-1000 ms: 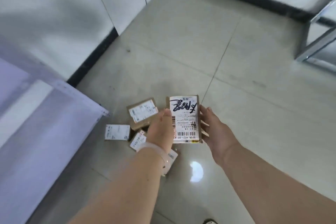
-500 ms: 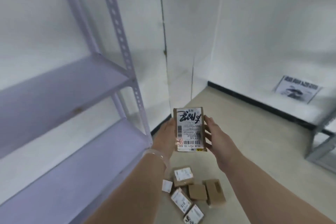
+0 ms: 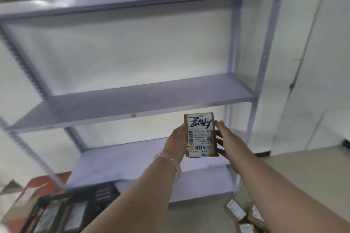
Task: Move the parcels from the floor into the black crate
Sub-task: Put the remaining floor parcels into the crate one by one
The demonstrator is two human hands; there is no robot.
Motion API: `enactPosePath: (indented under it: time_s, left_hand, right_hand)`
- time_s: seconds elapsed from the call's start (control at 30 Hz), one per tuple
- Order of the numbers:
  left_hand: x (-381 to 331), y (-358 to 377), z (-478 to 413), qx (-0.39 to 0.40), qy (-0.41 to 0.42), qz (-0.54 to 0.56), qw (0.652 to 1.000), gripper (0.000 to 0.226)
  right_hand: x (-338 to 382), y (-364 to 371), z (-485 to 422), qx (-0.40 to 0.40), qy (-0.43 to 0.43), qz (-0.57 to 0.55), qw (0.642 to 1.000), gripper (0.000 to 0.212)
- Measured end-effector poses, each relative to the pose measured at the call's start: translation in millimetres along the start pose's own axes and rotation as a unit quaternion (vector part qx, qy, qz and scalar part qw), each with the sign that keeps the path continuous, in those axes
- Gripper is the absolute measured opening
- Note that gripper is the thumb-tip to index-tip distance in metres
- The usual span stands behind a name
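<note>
Cardboard sits pinched between both sets of fingers (image 3: 219, 141): the left hand (image 3: 175, 141) and right hand (image 3: 225, 143) clasp one labelled parcel (image 3: 201, 135) by its side edges, raised before the grey shelf (image 3: 132, 100); this looks like the carry step. Next, I judge, it must swing down-left into the black crate (image 3: 103, 194); other parcels on the floor (image 3: 246, 217) wait low right.

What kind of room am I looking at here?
Probably a small parcel storeroom: a bare metal shelving unit against a white wall, labelled parcels on the floor, and a black crate already holding some.
</note>
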State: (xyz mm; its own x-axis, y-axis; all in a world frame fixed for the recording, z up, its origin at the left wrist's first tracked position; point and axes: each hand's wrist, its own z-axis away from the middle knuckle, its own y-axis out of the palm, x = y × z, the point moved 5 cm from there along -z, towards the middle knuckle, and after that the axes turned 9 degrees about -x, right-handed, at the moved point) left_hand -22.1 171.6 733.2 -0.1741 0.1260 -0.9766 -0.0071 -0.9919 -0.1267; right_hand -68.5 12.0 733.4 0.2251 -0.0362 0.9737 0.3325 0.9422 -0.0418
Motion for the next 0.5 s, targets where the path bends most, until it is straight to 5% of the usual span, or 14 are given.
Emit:
enactPosePath:
  time_s: [0.5]
  left_hand:
    - [51, -245, 47, -0.141, -0.073, 0.034, 0.987, 0.039]
  right_hand:
    - [-33, 245, 60, 0.159, 0.010, 0.055, 0.986, 0.029]
